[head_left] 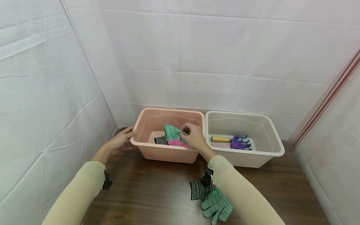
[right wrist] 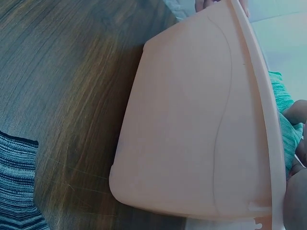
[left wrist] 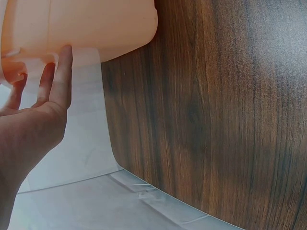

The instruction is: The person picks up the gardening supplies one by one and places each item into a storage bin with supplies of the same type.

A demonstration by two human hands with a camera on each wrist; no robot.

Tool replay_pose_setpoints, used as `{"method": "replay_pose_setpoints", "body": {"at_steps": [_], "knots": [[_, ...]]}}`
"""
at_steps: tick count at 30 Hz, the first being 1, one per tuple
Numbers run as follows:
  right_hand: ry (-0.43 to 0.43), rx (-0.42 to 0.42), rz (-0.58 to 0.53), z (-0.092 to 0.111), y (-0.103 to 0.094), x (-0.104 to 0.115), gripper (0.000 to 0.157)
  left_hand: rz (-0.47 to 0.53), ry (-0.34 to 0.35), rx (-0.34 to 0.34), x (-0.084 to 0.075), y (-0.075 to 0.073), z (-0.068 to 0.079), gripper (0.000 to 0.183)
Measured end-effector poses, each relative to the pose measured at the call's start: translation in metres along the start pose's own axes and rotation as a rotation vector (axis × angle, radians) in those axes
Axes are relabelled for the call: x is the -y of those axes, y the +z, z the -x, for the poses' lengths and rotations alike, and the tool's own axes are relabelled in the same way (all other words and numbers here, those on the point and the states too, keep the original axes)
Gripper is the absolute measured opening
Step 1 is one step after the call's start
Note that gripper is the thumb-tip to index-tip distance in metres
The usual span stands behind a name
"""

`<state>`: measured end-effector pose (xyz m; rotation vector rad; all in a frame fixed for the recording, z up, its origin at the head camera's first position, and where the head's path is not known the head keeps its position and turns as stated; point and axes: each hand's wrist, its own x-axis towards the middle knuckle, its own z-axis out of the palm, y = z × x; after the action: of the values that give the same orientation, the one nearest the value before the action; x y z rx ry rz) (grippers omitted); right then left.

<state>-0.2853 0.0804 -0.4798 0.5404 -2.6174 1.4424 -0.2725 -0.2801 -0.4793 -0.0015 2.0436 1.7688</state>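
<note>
My right hand (head_left: 194, 136) is inside the pink bin (head_left: 166, 158), pinching green knit fabric of a glove (head_left: 171, 132) between thumb and fingers. Pink knit fabric (head_left: 177, 143) and a black-and-grey cuff (head_left: 161, 140) lie just below it; whether they belong to the same glove I cannot tell. At the bin's left end, my left hand (head_left: 122, 140) holds the rim, its fingers against the outer wall in the left wrist view. Another green glove (head_left: 217, 204) with a black-and-grey cuff (right wrist: 18, 184) lies on the table near my right forearm, which partly covers it.
A white bin (head_left: 242, 159) stands close beside the pink one on its right. Inside are a purple hand rake (head_left: 238, 143), a yellow handle (head_left: 220, 139) and a pink handle (head_left: 220, 146). White sheeting (head_left: 180, 56) rises behind and at both sides of the brown wooden table (head_left: 146, 193).
</note>
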Motion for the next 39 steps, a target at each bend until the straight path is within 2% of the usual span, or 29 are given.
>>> {"method": "replay_pose_setpoints", "body": {"at_steps": [23,39], "knots": [[-0.011,-0.01,0.024,0.0041,-0.0003,0.0021,0.007,0.014,0.006,0.005,-0.0005,0.0012,0.0016,0.067],[-0.081,-0.007,0.07,0.0027,0.0029,0.0031,0.007,0.01,0.01,0.002,-0.0018,-0.0005,0.0034,0.065]]}}
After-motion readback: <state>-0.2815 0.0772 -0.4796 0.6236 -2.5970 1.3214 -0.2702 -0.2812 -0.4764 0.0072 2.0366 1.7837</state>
